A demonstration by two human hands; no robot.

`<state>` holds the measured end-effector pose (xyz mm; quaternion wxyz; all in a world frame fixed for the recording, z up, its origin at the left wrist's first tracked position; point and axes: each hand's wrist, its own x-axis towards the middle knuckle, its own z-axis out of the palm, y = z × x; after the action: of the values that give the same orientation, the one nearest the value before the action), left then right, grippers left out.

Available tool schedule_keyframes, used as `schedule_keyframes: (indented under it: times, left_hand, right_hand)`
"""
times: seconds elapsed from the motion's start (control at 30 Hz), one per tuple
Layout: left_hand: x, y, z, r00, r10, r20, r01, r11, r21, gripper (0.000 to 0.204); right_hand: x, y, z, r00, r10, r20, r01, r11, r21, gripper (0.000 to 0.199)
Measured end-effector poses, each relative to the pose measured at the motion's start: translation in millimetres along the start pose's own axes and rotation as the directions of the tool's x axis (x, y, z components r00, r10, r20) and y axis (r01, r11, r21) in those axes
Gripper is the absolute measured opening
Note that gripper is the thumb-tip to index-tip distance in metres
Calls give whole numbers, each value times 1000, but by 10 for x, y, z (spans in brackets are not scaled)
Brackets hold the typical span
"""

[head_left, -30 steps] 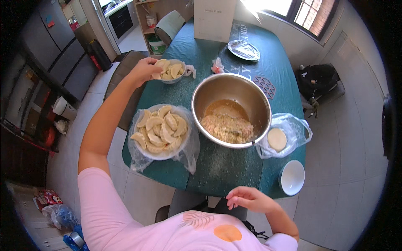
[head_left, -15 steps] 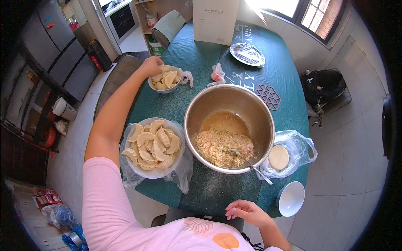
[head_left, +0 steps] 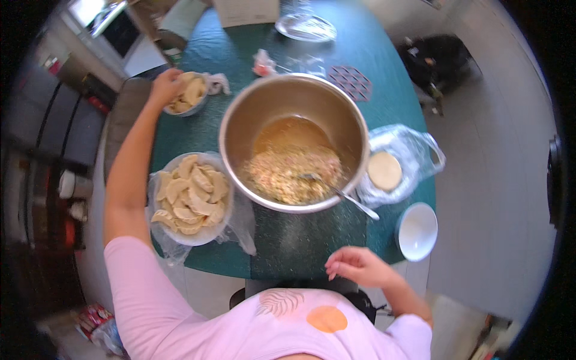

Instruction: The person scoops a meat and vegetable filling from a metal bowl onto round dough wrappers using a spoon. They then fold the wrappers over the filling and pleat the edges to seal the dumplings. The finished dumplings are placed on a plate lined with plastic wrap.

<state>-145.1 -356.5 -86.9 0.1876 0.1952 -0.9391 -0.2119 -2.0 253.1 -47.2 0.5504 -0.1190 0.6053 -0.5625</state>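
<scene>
Table [head_left: 303, 237], green-covered, carries the lot. Its middle is taken by a steel bowl [head_left: 245, 120], which stands between the two hands; filling [head_left: 294, 171] lies inside, and a spoon [head_left: 357, 205] leans out over the rim toward the near right. A box [head_left: 249, 9] and a wrapped plate [head_left: 306, 28] sit at the far end. Along the left edge, a big bowl [head_left: 192, 242] of dumplings [head_left: 192, 195] rests on plastic [head_left: 243, 225]. Near the right edge is a clear bag [head_left: 411, 165] with round dough [head_left: 384, 171]; a white bowl [head_left: 418, 231] stands by the near right corner. A trivet [head_left: 351, 83] lies just beyond the steel bowl.

The small bowl [head_left: 195, 109], also heaped with dumplings, stands toward the far left, by the edge. The left hand [head_left: 167, 87] bends over its left side, fingers reaching down; whether they grip anything, I cannot tell. The right hand [head_left: 360, 266], loosely curled, hangs at the near edge with nothing visible in it.

The box's top is cut off. Blur softens the left fingertips.
</scene>
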Motion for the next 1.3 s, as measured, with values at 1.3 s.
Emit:
schedule_keyframes:
  times: [1.3]
  left_hand:
    - [-2948,4106,1068,787,594,165,-415,708,-571,23]
  right_hand:
    - [616,-308,-2301,675,-660,-330,-59,398,-916,18]
